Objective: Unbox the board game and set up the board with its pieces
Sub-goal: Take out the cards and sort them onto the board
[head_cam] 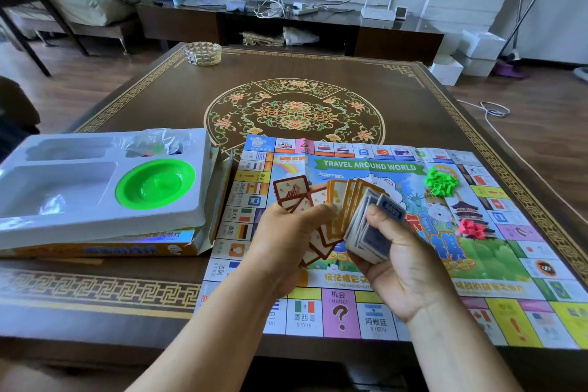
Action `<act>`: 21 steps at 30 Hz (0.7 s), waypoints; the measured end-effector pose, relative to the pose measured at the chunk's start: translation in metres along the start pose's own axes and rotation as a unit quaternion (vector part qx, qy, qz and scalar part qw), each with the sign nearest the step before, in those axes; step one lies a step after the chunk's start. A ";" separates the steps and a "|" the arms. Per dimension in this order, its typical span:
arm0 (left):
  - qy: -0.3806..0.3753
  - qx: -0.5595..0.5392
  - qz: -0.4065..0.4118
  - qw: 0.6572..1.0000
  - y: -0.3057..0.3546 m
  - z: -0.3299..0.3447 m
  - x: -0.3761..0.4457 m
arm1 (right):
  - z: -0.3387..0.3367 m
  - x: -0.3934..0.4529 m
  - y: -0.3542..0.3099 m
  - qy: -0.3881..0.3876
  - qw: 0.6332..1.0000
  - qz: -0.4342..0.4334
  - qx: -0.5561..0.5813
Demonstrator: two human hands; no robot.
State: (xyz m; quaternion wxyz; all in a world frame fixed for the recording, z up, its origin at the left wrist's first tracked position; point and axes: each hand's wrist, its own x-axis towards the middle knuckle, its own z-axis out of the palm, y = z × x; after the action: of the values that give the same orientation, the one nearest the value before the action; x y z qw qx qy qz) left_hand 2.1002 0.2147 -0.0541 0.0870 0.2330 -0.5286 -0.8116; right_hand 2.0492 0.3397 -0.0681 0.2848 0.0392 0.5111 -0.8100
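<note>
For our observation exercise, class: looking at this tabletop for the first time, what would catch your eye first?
Both hands, the left hand and right hand, fan a spread of cards above the colourful game board at centre. Left of it, a bright green dish sits in a white plastic tray. Small green pieces and pink pieces are heaped on the board's right side.

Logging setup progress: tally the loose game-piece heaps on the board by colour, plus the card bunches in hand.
Green piece heap: 1, on the board's right side
Pink piece heap: 1, nearer than the green one
Fanned red- and orange-bordered cards: 1 bunch, left hand
Blue-backed card stack: 1, right hand
Total: 4
</note>
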 end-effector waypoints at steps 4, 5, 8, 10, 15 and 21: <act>-0.013 -0.013 -0.007 1.000 -0.002 0.001 0.000 | 0.000 0.000 0.000 -0.007 1.000 0.004 -0.001; -0.013 -0.019 -0.010 1.000 -0.002 0.001 0.001 | 0.000 -0.001 0.000 -0.010 1.000 0.005 -0.001; -0.015 -0.044 -0.023 0.999 -0.003 0.002 0.002 | 0.001 -0.001 0.000 -0.009 1.000 0.010 -0.002; -0.015 -0.057 -0.025 0.998 -0.004 0.004 0.003 | 0.000 -0.001 0.000 0.001 1.000 0.013 -0.003; -0.035 -0.053 -0.028 0.998 -0.008 0.006 0.005 | -0.004 -0.002 -0.001 -0.011 0.999 0.017 -0.025; -0.039 -0.038 -0.041 0.998 -0.015 0.008 0.010 | -0.010 -0.002 -0.004 -0.007 0.999 0.028 -0.013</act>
State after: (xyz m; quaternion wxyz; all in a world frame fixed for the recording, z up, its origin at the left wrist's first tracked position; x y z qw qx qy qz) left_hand 2.0895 0.2239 -0.0672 0.0416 0.2197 -0.4904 -0.8424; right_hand 2.0469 0.3506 -0.0686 0.3117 0.0442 0.5187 -0.7949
